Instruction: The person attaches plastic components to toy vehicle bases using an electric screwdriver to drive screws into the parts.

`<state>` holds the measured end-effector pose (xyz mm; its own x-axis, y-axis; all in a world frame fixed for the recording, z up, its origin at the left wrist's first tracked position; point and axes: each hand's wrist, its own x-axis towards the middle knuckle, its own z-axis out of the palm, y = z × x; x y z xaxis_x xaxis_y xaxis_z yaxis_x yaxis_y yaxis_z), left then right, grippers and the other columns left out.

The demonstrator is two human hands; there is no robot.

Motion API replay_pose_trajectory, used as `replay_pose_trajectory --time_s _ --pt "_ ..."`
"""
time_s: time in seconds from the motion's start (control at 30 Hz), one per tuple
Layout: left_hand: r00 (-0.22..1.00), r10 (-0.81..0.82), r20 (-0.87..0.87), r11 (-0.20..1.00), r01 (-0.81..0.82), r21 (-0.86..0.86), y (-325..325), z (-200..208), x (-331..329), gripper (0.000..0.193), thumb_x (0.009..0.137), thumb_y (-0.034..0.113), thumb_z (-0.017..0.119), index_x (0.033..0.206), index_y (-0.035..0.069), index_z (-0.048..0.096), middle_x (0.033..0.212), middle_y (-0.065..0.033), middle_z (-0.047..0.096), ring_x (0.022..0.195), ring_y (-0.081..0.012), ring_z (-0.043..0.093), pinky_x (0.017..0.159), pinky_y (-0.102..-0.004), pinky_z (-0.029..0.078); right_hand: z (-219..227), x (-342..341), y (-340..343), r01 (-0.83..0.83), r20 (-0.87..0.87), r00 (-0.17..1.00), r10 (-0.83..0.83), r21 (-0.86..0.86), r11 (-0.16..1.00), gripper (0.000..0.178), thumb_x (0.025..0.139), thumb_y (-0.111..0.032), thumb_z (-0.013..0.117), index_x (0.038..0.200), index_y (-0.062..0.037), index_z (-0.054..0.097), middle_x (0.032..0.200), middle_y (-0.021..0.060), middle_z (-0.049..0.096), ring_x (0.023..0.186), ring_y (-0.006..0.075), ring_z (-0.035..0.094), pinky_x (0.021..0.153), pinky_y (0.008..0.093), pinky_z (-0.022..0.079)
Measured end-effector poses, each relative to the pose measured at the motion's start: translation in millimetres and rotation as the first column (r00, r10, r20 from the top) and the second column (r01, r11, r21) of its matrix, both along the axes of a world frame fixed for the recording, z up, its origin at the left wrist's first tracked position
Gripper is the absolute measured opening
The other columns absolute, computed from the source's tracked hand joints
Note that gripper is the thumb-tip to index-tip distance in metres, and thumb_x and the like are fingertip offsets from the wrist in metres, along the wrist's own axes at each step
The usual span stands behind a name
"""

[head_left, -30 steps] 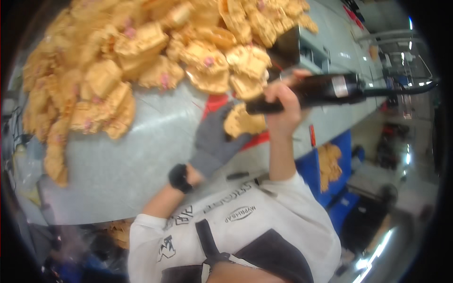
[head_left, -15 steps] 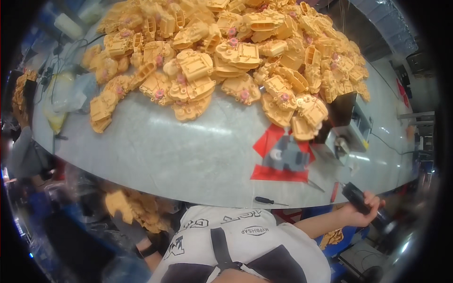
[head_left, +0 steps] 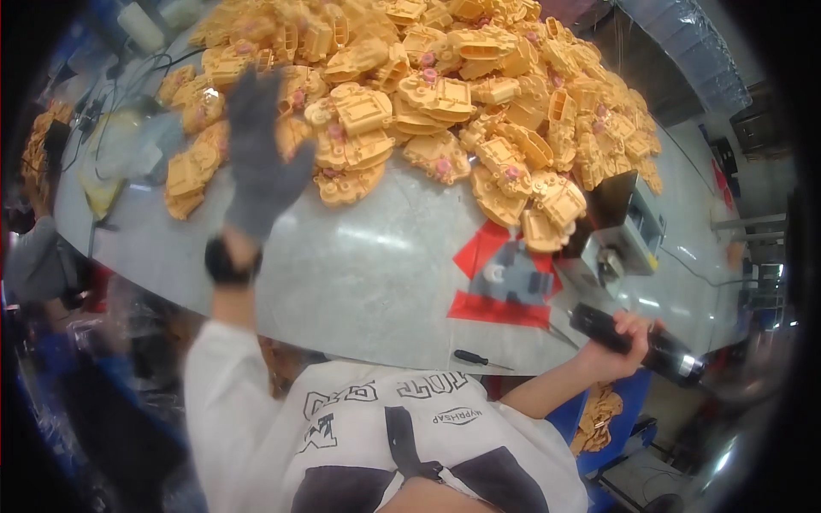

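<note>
Left hand [head_left: 263,154]: grey glove [head_left: 256,192], black wristband [head_left: 224,262] | right hand [head_left: 631,339]: bare | white shirt [head_left: 235,402]: black central strap [head_left: 399,432] | above strap: outlined lettering [head_left: 415,390] | right of strap: oval emblem [head_left: 455,416] | flanking strap: black panels [head_left: 500,480]

Desk: wide, pale grey and glossy [head_left: 359,274], its near edge bowed by the lens
Light: white reflections [head_left: 369,235] on the desktop; a bright streak [head_left: 725,455] at lower right
Right side: pale rails [head_left: 753,224] beyond the desk
Upper right: translucent plastic sheeting [head_left: 688,56]
Lower left: dark, blurred shapes [head_left: 124,427]
</note>
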<state>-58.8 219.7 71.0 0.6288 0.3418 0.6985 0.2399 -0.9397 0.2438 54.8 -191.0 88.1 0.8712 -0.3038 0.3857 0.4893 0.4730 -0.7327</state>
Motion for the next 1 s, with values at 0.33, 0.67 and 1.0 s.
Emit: replay_pose_trajectory --time_s 0.33,0.67,1.0 --pt "0.993 -0.069 -0.098 0.991 0.056 -0.125 37.0 -48.8 60.4 0.038 0.067 0.006 0.064 0.104 0.008 0.057 0.106 -0.0118 0.055 0.097 -0.0280 0.054 0.081 -0.0338 0.046 -1.8 -14.8 -44.7 0.166 -0.079 0.982 -0.171 -0.065 0.984 0.031 0.075 -0.007 0.047 0.106 -0.0038 0.045 0.066 0.0016 0.041 0.056 0.0126 0.042 0.061 0.0280 0.037" --pt "0.655 -0.743 -0.136 0.660 0.684 -0.311 -209.5 -31.7 77.1 0.036 0.055 0.011 0.066 0.085 0.006 0.047 0.117 -0.0212 0.048 0.113 -0.0427 0.042 0.099 -0.0499 0.030 -15.0 -28.3 -73.6 0.183 -0.088 0.978 -0.187 -0.051 0.982 0.030 0.077 -0.002 0.048 0.106 -0.0051 0.049 0.070 0.0037 0.044 0.064 0.0141 0.042 0.064 0.0278 0.038" --pt "0.514 -0.852 -0.099 0.507 0.762 -0.402 -224.9 -52.7 84.0 0.043 0.056 0.012 0.068 0.092 0.007 0.047 0.126 -0.0236 0.041 0.116 -0.0458 0.036 0.097 -0.0520 0.031 -11.7 -14.3 -57.3 0.236 -0.126 0.961 -0.244 -0.073 0.969 0.037 0.075 -0.002 0.050 0.111 -0.0062 0.042 0.077 0.0035 0.052 0.058 0.0145 0.048 0.064 0.0307 0.040"
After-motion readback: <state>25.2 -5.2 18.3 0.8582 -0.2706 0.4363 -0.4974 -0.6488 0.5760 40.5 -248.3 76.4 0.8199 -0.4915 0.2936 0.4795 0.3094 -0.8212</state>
